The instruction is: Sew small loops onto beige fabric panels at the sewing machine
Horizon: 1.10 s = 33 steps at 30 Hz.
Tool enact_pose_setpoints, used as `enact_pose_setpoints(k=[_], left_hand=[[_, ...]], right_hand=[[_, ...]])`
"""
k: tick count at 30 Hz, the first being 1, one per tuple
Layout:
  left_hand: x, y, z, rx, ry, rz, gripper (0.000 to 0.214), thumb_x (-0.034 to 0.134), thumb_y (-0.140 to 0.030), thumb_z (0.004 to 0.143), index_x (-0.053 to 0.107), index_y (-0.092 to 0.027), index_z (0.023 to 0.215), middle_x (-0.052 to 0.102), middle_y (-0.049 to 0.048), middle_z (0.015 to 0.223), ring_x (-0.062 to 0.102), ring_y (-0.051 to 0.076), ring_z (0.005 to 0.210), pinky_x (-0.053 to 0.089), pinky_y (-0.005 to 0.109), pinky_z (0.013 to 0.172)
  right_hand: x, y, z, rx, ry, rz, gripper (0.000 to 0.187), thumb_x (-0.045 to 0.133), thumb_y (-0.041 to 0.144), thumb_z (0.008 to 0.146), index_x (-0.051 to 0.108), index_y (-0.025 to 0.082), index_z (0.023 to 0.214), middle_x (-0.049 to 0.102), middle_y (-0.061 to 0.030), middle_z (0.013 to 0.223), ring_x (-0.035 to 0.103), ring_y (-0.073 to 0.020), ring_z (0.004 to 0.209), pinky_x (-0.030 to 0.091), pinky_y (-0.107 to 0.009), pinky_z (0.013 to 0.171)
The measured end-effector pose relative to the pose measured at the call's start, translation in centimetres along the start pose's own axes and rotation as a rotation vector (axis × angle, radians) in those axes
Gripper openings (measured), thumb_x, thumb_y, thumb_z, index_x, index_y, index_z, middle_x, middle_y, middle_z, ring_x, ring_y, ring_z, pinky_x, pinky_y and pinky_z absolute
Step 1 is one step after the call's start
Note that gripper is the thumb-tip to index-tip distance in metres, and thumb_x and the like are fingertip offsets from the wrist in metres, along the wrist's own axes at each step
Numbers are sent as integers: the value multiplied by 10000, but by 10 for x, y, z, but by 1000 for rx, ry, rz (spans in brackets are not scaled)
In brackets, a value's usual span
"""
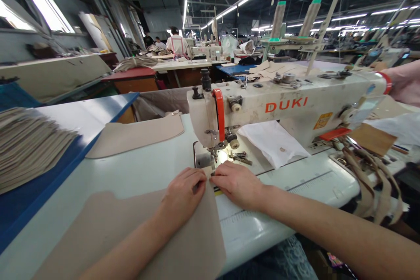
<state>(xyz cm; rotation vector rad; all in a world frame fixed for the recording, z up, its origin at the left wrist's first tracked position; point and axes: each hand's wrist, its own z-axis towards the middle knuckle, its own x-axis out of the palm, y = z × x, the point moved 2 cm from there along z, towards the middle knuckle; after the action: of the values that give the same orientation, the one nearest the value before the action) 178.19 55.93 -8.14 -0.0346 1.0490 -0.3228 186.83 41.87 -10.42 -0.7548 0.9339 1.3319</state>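
Observation:
A large beige fabric panel (200,236) lies across the front of the sewing machine's pale table and runs up toward the needle area. My left hand (183,190) rests over its upper edge, fingers curled and pinching it just in front of the presser foot (215,152). Close beside, my right hand (241,185) has its fingertips pressed together at the panel's right edge; what they hold is too small to make out. Both hands' fingertips nearly meet. The white sewing machine (249,107) stands right behind them, its lamp lighting the needle plate.
Another beige piece (138,135) lies at the table's back left. A stack of cut pieces (29,148) sits on a blue-edged table (75,153). White cloth (272,140) lies under the machine arm; beige strips (382,183) hang at right. A person's pink sleeve (403,81) shows behind.

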Motion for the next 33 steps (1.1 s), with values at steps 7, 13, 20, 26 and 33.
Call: enact_pose_setpoints(k=[7, 13, 20, 26, 33], left_hand=[[2, 0, -2, 11, -18, 5, 182, 442, -136, 830, 589, -197, 741, 669, 30, 786, 614, 168, 765, 508, 294, 737], [2, 2, -3, 35, -20, 24, 175, 450, -141, 842, 588, -194, 748, 669, 31, 784, 610, 175, 753, 507, 303, 728], [1, 2, -3, 49, -3, -8, 182, 457, -146, 864, 602, -184, 760, 673, 30, 789, 607, 162, 764, 501, 281, 728], [3, 2, -3, 86, -59, 18, 200, 448, -160, 881, 597, -181, 749, 664, 25, 756, 602, 158, 723, 502, 279, 688], [5, 0, -2, 121, -70, 1, 185, 460, -160, 897, 592, -171, 767, 652, 19, 762, 590, 148, 734, 490, 266, 702]], right_hand=[[-27, 6, -23, -243, 130, -84, 141, 503, 193, 911, 615, 144, 980, 612, -39, 910, 489, -190, 893, 401, -306, 802], [-17, 16, -13, -272, 51, -108, 158, 462, 214, 931, 604, 172, 876, 609, -26, 922, 489, -189, 898, 404, -324, 822], [0, 20, -6, -191, -52, -36, 111, 493, 184, 906, 585, 154, 851, 615, -32, 861, 522, -166, 857, 425, -287, 842], [5, 18, -8, -206, -51, 9, 168, 464, 190, 922, 579, 165, 802, 621, -18, 842, 539, -157, 835, 443, -277, 805], [4, 17, -8, -192, -75, 22, 178, 469, 197, 918, 579, 164, 781, 618, -14, 814, 539, -157, 805, 447, -277, 773]])
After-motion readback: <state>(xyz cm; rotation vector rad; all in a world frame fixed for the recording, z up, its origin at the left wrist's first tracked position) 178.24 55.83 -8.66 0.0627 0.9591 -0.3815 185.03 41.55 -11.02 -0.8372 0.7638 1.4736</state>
